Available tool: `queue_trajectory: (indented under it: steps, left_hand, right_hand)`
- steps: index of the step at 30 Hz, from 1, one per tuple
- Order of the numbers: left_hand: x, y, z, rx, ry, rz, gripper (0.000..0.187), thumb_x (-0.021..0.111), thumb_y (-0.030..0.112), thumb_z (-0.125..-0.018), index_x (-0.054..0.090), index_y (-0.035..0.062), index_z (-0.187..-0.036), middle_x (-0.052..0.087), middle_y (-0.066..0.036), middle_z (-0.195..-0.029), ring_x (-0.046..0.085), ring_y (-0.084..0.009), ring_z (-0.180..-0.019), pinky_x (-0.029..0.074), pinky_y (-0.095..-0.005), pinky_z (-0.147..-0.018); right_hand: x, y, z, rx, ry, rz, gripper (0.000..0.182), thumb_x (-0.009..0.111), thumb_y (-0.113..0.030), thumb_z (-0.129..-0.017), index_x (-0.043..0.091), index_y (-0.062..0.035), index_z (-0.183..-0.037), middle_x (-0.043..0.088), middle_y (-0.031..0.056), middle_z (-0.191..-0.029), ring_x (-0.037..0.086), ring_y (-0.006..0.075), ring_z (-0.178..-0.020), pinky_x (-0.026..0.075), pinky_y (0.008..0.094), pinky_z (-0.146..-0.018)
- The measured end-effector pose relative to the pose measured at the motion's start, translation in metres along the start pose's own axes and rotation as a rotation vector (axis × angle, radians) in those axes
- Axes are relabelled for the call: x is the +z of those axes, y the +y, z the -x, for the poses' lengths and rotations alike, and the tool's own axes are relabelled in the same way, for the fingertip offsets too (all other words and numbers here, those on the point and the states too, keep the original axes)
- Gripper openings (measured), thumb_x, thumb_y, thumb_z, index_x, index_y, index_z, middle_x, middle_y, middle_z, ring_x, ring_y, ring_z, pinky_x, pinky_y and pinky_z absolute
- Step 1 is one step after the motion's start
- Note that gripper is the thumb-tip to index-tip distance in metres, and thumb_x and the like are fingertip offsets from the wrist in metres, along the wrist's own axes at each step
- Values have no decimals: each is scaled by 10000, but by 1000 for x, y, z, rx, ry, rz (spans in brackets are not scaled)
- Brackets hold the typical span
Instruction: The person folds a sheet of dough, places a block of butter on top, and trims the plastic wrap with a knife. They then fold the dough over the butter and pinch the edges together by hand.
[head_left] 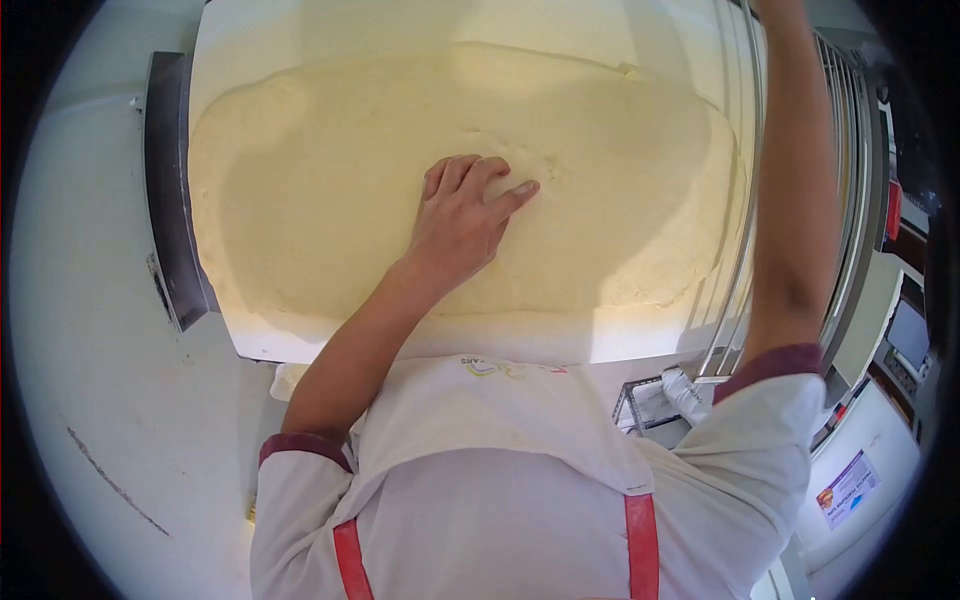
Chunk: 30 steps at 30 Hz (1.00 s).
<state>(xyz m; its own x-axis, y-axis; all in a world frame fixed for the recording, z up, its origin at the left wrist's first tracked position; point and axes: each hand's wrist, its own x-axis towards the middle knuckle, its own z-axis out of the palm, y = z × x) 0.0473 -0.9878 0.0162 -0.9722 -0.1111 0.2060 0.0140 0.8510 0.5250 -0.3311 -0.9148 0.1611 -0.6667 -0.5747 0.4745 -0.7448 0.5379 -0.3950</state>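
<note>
A broad sheet of pale yellow dough [330, 200] lies on a white work surface [560, 345] in front of me. Its surface is mostly smooth, with small dents and a rough spot just beyond my fingers. My left hand [462, 215] rests on the middle of the sheet, its fingers bent and the thumb apart, holding nothing that shows. My right arm [797, 200] reaches forward along the right side, past the dough's edge. The right hand itself is beyond the top of the view, so whatever it touches is hidden.
Metal rails [845, 200] run along the right side, under and beside my arm. A dark metal panel [170, 190] stands at the left edge of the work surface. Below right are a wire rack [630, 405] and a white bag [685, 395]. A labelled white box [850, 490] sits farther right.
</note>
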Motion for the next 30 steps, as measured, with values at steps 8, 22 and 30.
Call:
queue_trajectory:
  steps: [8,22,30]
  left_hand:
    - [-7,-9,10,59,-83,52,397,667,33,-748,706,219,-1097,545,-59,-1222,499,-295,-1158,393,-452,-1003]
    - [-2,-5,6,11,2,28,348,648,36,-775,678,139,-1106,592,-55,-1177,530,-288,-1113,420,-435,-958]
    - [-3,-3,7,22,16,13,386,657,78,-776,669,175,-1149,580,-61,-1162,532,-275,-1093,406,-440,-957]
  right_hand:
    - [36,-92,249,373,-639,-433,144,721,-110,-816,661,-10,-899,663,113,-799,622,205,-658,501,328,-660]
    - [46,-109,280,239,-492,-199,130,705,-70,-807,585,-24,-826,603,109,-791,625,272,-662,498,372,-597]
    - [45,-108,286,351,-400,-392,142,704,-42,-804,585,-16,-877,601,123,-807,619,289,-688,507,389,-616]
